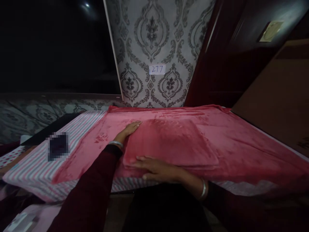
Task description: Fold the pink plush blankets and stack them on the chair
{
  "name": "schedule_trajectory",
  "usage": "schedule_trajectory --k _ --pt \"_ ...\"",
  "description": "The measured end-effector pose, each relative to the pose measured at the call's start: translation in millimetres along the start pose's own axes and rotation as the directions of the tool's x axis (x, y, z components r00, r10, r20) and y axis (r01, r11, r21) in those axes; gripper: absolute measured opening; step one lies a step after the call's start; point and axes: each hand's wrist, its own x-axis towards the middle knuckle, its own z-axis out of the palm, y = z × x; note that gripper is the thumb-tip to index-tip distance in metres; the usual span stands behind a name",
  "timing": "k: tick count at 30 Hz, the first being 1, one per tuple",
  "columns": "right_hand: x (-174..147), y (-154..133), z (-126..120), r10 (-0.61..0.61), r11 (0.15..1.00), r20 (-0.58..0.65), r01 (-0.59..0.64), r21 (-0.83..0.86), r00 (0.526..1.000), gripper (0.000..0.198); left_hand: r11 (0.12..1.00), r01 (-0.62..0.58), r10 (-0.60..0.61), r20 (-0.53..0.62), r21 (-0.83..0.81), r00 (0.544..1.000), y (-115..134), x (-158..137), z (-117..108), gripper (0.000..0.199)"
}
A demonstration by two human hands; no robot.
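I have my left hand (127, 130) lying flat and open along the left edge of a folded red fleece piece (169, 141), fingers stretched toward its far left corner, while my right hand (158, 169) rests open on its near edge, palm down, gripping nothing. The folded piece sits on a red blanket (241, 145) spread over the bed, close to the bed's near edge. My worry is that the plush cloth slides on itself: a push from either palm could skew the fold or nudge it off the near edge. To the left, a striped sheet (79, 129) lies bare toward the bed's left corner, giving room there. On the right, a dark wooden panel (277, 96) crowds the bed's far right edge, so I judge less clearance there.
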Motion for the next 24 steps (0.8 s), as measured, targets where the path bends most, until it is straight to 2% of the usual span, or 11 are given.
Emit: schedule_trajectory --k 2,3,5,7,10,14,19,24 --pt "-13 8 -22 0.038 0.998 -0.146 -0.045 -0.04 0.989 0.056 0.998 -0.007 0.006 0.022 0.055 1.0 24 8 -8 0.054" --pt "-18 17 -35 0.083 0.989 -0.221 -0.108 -0.105 0.972 0.054 0.997 -0.044 0.041 0.046 0.069 0.998 40 15 -10 0.054" --pt "-26 38 -57 0.172 0.943 -0.293 -0.243 -0.228 0.941 0.053 0.984 -0.171 0.163 0.136 0.045 0.977 76 30 -4 0.059" --pt "-30 59 -70 0.274 0.882 -0.316 -0.369 -0.294 0.908 0.055 0.967 -0.254 0.248 0.252 -0.008 0.935 109 44 14 0.061" --pt "-33 78 -71 0.382 0.804 -0.308 -0.478 -0.355 0.871 0.058 0.973 -0.226 0.192 0.38 0.047 0.905 138 55 47 0.057" --pt "-38 79 -56 0.376 0.792 -0.29 -0.468 -0.393 0.88 0.058 0.977 -0.174 0.116 0.379 0.121 0.918 136 52 75 0.056" --pt "-58 60 -35 0.31 0.874 -0.145 -0.342 -0.345 0.94 0.058 0.972 -0.181 0.114 0.376 0.148 0.919 128 51 77 0.055" --pt "-96 27 -3 0.203 0.936 -0.162 -0.24 -0.258 0.966 0.058 0.952 -0.212 0.126 0.35 0.221 0.928 133 49 77 0.053"
